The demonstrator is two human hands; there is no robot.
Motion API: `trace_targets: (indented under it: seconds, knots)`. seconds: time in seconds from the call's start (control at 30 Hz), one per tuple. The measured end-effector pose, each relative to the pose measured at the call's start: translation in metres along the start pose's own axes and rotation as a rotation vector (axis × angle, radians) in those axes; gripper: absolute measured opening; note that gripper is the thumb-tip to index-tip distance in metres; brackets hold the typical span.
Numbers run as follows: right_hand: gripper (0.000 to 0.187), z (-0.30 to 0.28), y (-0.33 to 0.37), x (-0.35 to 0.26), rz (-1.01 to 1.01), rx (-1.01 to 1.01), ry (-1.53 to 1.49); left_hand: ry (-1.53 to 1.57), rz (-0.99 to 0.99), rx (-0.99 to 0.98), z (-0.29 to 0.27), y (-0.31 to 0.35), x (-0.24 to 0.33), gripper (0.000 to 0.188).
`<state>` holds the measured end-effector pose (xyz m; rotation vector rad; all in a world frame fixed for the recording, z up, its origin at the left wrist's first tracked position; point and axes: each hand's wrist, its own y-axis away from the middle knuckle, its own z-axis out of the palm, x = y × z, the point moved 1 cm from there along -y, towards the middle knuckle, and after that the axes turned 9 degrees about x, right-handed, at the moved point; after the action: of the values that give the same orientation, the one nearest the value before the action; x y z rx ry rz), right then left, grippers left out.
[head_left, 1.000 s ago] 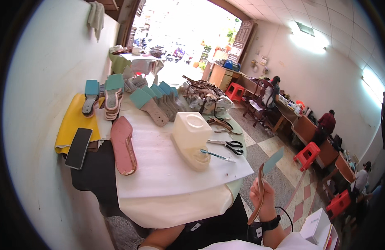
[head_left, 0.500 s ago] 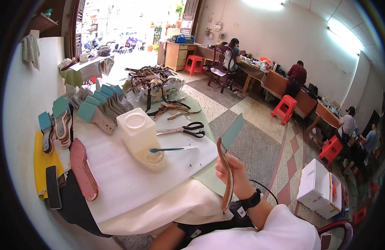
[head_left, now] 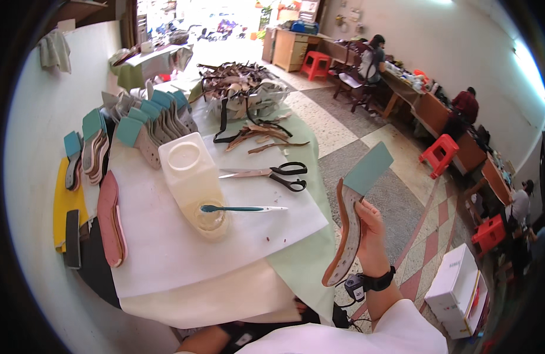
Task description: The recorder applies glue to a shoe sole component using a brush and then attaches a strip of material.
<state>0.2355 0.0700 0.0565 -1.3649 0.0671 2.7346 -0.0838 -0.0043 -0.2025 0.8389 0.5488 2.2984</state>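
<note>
My right hand (head_left: 373,236) grips a curved shoe insole (head_left: 348,233) upright over the table's right edge. The insole has a brown rim, a grey face with small holes and a teal flap at its top end. Of my left arm, the forearm (head_left: 204,339) shows at the lower edge; the hand is almost wholly hidden by the cream sheet (head_left: 213,298), so its fingers cannot be read. Mid-table lies a cut-open white plastic bottle (head_left: 187,168) with pale paste in its hollow. A teal-and-white brush (head_left: 243,208) rests across it. Black-handled scissors (head_left: 272,173) lie behind.
Several teal-tipped insoles (head_left: 157,121) stand at the far left. Pink insoles (head_left: 110,221), a dark block (head_left: 73,239) and a yellow sheet (head_left: 60,206) lie nearer. Scraps fill a plastic-lined container (head_left: 249,97). A white box (head_left: 455,289) and red stools (head_left: 441,154) stand on the floor right.
My right hand has turned the insole, so its grey holed face and teal flap show more broadly. The view has shifted, and the left forearm sits further left.
</note>
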Motion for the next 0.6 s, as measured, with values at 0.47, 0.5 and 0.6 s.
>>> trace_targets:
  seconds: [0.47,0.5,0.6]
  knots:
    - [0.017,0.052,-0.032,0.037,0.116,-0.225,0.368,-0.744,0.366,0.545,0.146,0.207,0.054,0.021]
    - [0.017,0.053,-0.027,0.040,0.136,-0.243,0.364,-0.690,0.458,0.475,0.171,0.201,0.062,0.022]
    - [0.016,0.057,-0.014,0.049,0.119,-0.283,0.421,-0.492,0.684,0.260,0.210,0.164,0.071,0.025]
